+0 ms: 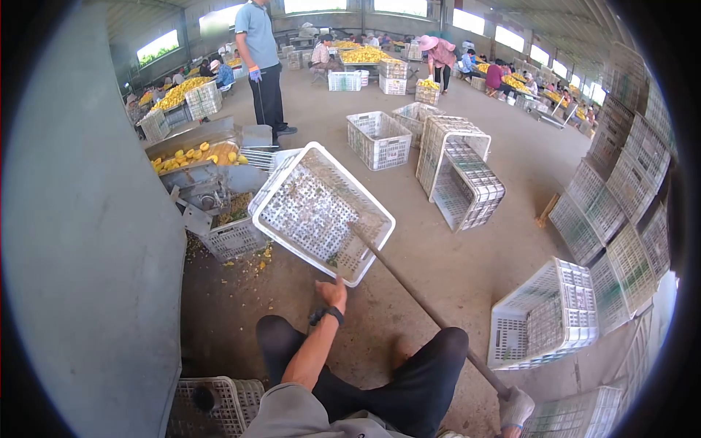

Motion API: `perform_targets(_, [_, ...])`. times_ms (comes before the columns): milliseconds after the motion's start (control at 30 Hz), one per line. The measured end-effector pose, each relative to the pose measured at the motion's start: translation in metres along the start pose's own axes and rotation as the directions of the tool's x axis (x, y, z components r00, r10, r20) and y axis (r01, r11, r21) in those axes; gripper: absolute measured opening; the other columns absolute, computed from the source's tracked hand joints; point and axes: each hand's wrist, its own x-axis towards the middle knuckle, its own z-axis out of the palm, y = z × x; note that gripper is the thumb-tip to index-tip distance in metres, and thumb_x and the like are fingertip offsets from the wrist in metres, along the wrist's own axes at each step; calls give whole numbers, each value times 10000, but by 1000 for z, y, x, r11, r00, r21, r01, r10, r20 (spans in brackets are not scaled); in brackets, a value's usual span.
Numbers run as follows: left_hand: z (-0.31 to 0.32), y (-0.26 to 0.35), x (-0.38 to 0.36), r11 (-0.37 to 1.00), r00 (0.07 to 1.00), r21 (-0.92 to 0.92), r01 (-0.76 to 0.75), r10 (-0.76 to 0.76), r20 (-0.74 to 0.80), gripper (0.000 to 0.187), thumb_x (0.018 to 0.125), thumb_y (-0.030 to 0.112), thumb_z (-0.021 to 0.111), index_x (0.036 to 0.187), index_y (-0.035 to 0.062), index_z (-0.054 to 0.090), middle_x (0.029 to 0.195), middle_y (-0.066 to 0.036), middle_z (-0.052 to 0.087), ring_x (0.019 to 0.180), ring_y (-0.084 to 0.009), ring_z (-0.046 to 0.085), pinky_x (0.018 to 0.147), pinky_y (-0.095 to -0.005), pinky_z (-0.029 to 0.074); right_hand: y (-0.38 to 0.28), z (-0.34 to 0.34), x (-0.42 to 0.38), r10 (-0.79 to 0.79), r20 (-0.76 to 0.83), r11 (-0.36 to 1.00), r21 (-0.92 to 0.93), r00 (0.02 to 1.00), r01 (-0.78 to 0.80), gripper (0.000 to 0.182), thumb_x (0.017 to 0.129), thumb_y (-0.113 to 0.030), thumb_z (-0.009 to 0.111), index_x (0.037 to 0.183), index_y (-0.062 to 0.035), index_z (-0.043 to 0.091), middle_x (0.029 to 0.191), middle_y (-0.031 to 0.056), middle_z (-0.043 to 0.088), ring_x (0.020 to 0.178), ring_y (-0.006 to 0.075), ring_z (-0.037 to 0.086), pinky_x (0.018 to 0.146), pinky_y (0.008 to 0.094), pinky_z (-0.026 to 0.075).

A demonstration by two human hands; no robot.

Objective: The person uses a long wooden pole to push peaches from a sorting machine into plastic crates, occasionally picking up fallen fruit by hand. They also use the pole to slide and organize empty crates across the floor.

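Observation:
A white plastic crate (303, 197) is tilted in front of me, its open side facing me and bits of debris stuck to its lattice bottom. My left hand (333, 294), bare with a dark band at the wrist, is at the crate's lower rim, fingers bent around the edge. My right hand (517, 406), in a light glove, is closed around the end of a long pole (416, 296). The pole slants up to the left across my knee, and its far tip is inside the crate; the tip's shape is hard to make out.
Left of the crate stands a metal machine (208, 179) with yellow fruit, above a crate of scraps (234, 237). A person (259, 66) stands behind it. Empty crates (380, 142) lie ahead, one lies on its side (544, 314) at right, and stacked crates (613, 204) line the right.

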Motion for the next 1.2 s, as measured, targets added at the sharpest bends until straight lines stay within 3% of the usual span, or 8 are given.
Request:
perform_targets(200, [-30, 19, 74, 985, 842, 58, 161, -168, 513, 1066, 842, 554, 804, 1447, -210, 372, 1477, -415, 441, 1396, -491, 448, 1165, -492, 399, -10, -1, -21, -79, 268, 997, 36, 960, 72, 258, 983, -214, 657, 1165, -65, 762, 815, 23, 705, 668, 151, 619, 596, 308, 479])
perform_targets(300, [20, 9, 84, 985, 934, -170, -3, 63, 351, 1166, 838, 604, 789, 1490, -229, 297, 1521, -436, 382, 1453, -493, 384, 1220, -474, 328, 38, 90, -26, 172, 214, 848, 464, 962, -255, 175, 926, -302, 723, 1002, -159, 792, 842, 62, 757, 722, 258, 697, 641, 408, 521])
perform_targets(567, [118, 46, 85, 920, 923, -83, -382, 385, 14, 726, 934, 299, 703, 1433, -144, 417, 1352, -418, 552, 1293, -492, 566, 1082, -508, 477, -17, 16, -32, -20, 151, 999, 46, 988, 13, 234, 868, -407, 766, 937, -183, 759, 825, 93, 742, 758, 309, 716, 675, 472, 530])
perform_targets(667, [110, 82, 100, 995, 986, 55, -78, 69, 149, 477, 935, 218, 662, 1272, -84, 511, 1125, -352, 684, 1046, -493, 691, 887, -530, 568, 1, 21, -47, 26, 102, 998, 52, 994, -32, 273, 875, -426, 766, 948, -163, 746, 842, 122, 736, 762, 309, 700, 699, 465, 529])
perform_targets(800, [99, 31, 147, 993, 991, 41, -110, 107, 77, 398, 930, 204, 643, 1206, -61, 531, 987, -327, 711, 922, -502, 709, 818, -552, 572, 56, 37, -73, 64, 264, 998, -16, 962, -62, 317, 917, -418, 754, 1054, -133, 730, 901, 166, 726, 801, 294, 661, 755, 428, 524])
perform_targets(933, [52, 2, 149, 974, 969, 78, -214, 202, 144, 432, 922, 211, 644, 1217, -94, 563, 1001, -351, 704, 937, -513, 701, 843, -563, 564, 170, 117, -113, 298, 469, 574, 608, 831, -549, 242, 948, -258, 749, 1091, -65, 715, 936, 98, 720, 841, 278, 633, 804, 417, 530])
perform_targets(1100, [-25, 19, 138, 949, 965, 205, -241, 211, 155, 435, 929, 317, 624, 986, -107, 700, 961, -357, 705, 943, -520, 697, 854, -577, 556, 113, 53, -122, 12, -290, 994, 105, 957, 19, 239, 875, -217, 815, 1026, -38, 768, 860, 141, 753, 777, 270, 728, 687, 372, 579])
perform_targets(1200, [-63, 14, 166, 907, 957, 320, -272, 222, 186, 444, 915, 360, 659, 952, -77, 730, 953, -326, 721, 930, -499, 710, 825, -570, 562, 103, 23, -107, -49, -327, 995, 66, 944, 74, 258, 801, -280, 857, 908, -60, 776, 761, 149, 731, 683, 332, 715, 627, 413, 576])
